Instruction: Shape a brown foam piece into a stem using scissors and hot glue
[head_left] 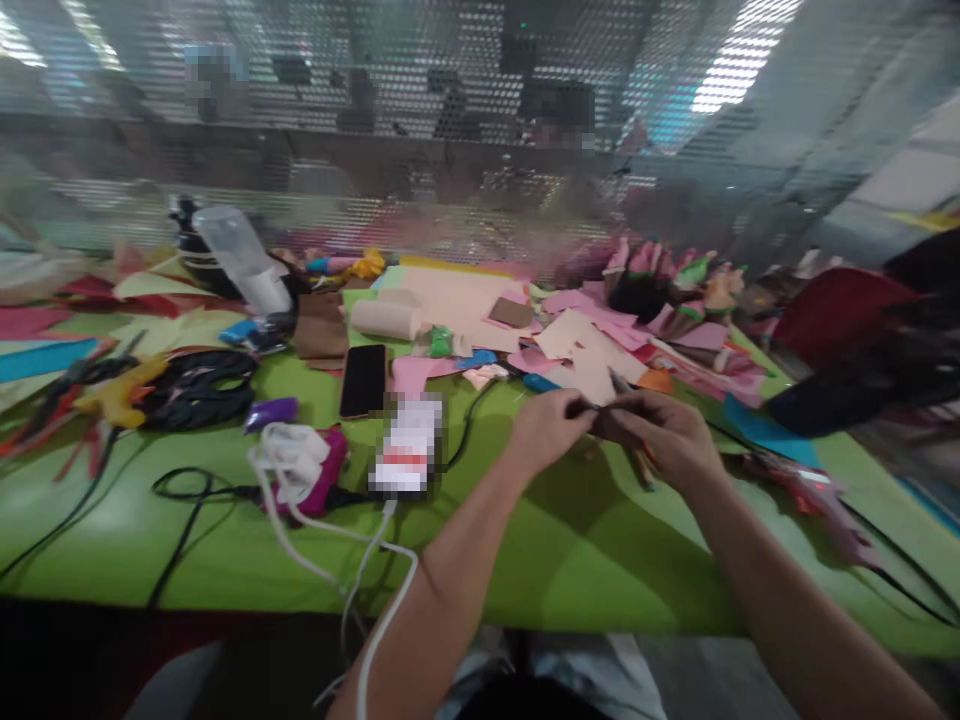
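My left hand [551, 428] and my right hand [667, 432] meet above the green table [622, 570]. Their fingertips are pinched together on something small and dark, too hidden by the fingers to name. Just behind the hands lie pale pink sheets [592, 375] and a tool with a blue handle [540, 383]. Below my right hand, thin stick-like items [645, 468] rest on the table, partly covered. To the right of my right forearm lies what looks like a glue gun [817, 495] with a black cord.
Left of my arms are a lit phone [409, 445] on a white cable, a dark phone [364, 381] and a magenta power adapter [334, 470]. A clear bottle [244, 258], a coiled black cord [202, 388] and coloured sheets crowd the back. A metal mesh [450, 150] stands behind.
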